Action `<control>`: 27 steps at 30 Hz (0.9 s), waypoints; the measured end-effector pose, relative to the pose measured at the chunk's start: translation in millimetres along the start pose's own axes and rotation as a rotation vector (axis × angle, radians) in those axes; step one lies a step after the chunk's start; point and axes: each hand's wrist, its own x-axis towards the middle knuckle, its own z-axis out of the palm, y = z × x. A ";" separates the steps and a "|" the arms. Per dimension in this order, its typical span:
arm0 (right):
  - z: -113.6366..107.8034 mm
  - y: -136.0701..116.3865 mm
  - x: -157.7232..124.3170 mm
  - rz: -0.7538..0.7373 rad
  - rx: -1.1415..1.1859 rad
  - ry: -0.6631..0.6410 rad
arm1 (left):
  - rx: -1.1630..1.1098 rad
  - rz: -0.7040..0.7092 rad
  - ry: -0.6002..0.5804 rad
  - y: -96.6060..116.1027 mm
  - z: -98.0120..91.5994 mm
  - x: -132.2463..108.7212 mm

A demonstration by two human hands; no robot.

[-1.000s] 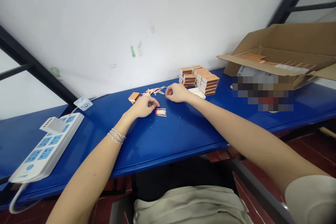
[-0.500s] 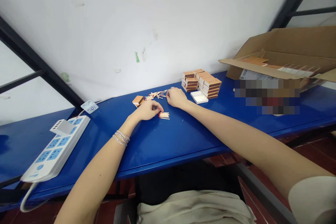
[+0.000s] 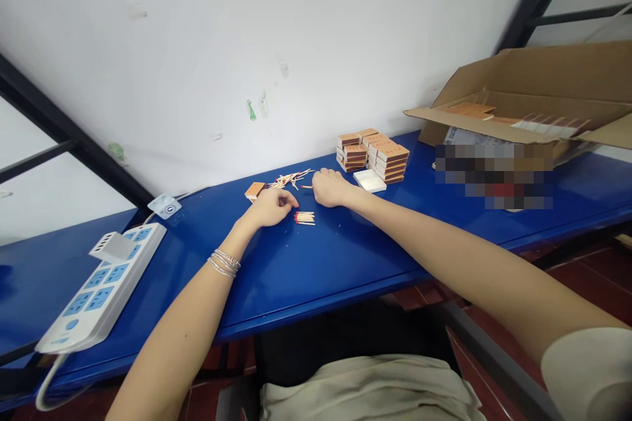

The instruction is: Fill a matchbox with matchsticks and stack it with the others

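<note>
On the blue table, my left hand lies with its fingers curled, the fingertips just left of a small aligned bundle of red-tipped matches. My right hand rests behind that bundle with fingers pinched together near a loose heap of matches; what it holds, if anything, is too small to see. A single orange matchbox lies behind my left hand. A white inner tray sits to the right of my right hand.
Stacks of orange matchboxes stand by the wall. An open cardboard carton fills the right end of the table. A white and blue power strip lies at the left front, a small white device behind it.
Both hands stay beside the bundle. My left fingertips have drawn slightly back from the matches. The view has shifted a little.
</note>
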 end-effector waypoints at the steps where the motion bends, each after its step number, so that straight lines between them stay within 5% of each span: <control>1: -3.2 -0.9 -1.4 -0.011 0.029 -0.015 | 0.013 -0.027 0.015 -0.5 -0.5 0.2; 7: -17.3 -1.4 -8.7 -0.207 0.316 -0.146 | 0.070 -0.116 0.050 -3.8 -3.2 0.6; 15: -5.2 -0.3 -7.6 -0.340 0.405 -0.265 | 0.074 -0.108 0.031 -2.6 -5.2 0.5; 27: -3.1 3.5 -4.9 -0.251 0.423 -0.219 | 0.065 -0.114 0.010 -1.9 -6.0 0.0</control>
